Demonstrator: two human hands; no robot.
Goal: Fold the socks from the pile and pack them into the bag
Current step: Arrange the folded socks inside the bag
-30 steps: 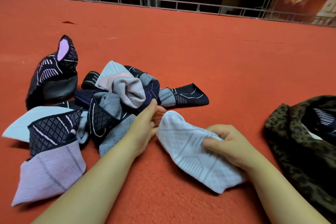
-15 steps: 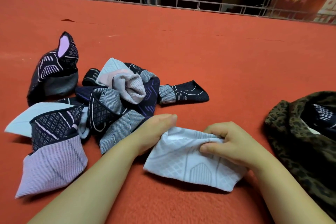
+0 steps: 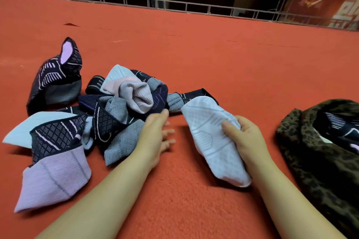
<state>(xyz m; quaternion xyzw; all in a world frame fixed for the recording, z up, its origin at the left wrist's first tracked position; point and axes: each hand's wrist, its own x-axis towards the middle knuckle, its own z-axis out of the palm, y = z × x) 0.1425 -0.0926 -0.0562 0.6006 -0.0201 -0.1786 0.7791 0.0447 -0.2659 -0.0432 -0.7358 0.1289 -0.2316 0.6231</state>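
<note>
The right hand [image 3: 245, 137] grips a white sock [image 3: 209, 141], thumb pressed on top and fingers curled behind it, holding it just above the red carpet [image 3: 213, 60]. The left hand [image 3: 155, 137] holds nothing; its fingers are loosely spread, hovering beside the pile [image 3: 124, 103] of dark and lilac socks to the left. One dark sock [image 3: 56, 81] sits apart at the far left. The leopard-print bag [image 3: 303, 161] lies open at the right, near the white sock, with dark socks already visible inside it
</note>
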